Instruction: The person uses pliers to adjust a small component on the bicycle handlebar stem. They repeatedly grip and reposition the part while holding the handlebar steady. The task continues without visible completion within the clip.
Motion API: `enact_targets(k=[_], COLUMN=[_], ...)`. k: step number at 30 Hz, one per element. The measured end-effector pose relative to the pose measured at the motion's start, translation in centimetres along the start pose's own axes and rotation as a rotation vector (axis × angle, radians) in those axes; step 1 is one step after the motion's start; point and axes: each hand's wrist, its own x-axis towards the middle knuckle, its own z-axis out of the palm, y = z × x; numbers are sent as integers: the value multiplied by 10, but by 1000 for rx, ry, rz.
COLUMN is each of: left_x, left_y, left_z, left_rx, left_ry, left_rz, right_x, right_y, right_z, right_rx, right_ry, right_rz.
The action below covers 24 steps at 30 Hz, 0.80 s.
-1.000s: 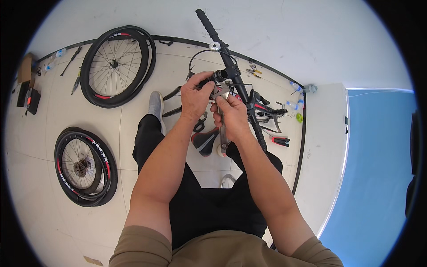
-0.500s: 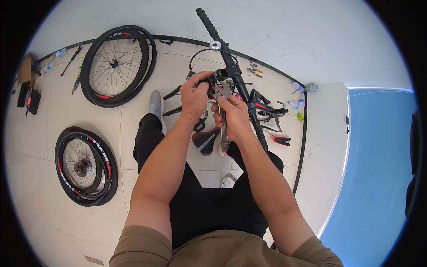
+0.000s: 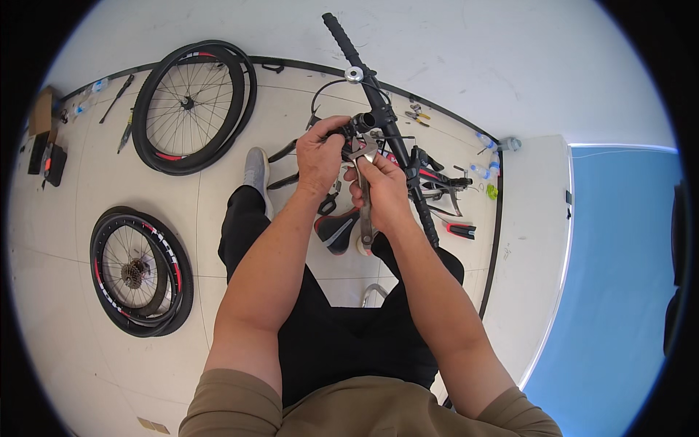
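Observation:
My left hand [image 3: 319,164] is closed around a black bicycle tube [image 3: 363,121], whose round end sticks up past my fingers. Wrapped in my right hand [image 3: 384,188] is a silver adjustable wrench [image 3: 366,220]. Its jaws are up beside that tube, close to my left fingertips; whether they bite on a nut is hidden. Behind my hands, a black handlebar [image 3: 375,97] with a silver bell [image 3: 354,74] runs diagonally. The red and black bicycle frame [image 3: 433,177] extends to the right. A black saddle [image 3: 338,231] shows below the wrench, between my legs.
Several spoked wheels lie on the tiled floor at left, including a far wheel [image 3: 187,104] and a near one with a cassette [image 3: 132,274]. Pliers [image 3: 417,114], plastic bottles [image 3: 480,171] and a red-black tool [image 3: 460,231] lie at right. A white wall [image 3: 502,51] stands behind the handlebar.

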Motion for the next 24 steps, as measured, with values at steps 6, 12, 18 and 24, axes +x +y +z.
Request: enact_targets(k=[6, 12, 18, 24], left_x=[2, -1, -1, 0], left_y=[-4, 3, 1, 1], left_z=[-1, 3, 3, 0], left_rx=[-10, -8, -30, -10], left_ry=[0, -1, 3, 2], left_rz=[8, 17, 19, 12], right_x=[3, 0, 1, 0], right_y=[3, -2, 2, -3], right_z=[1, 5, 1, 7], right_rx=[-79, -76, -38, -94], right_ry=[37, 55, 15, 66], right_rz=[-14, -7, -20, 30])
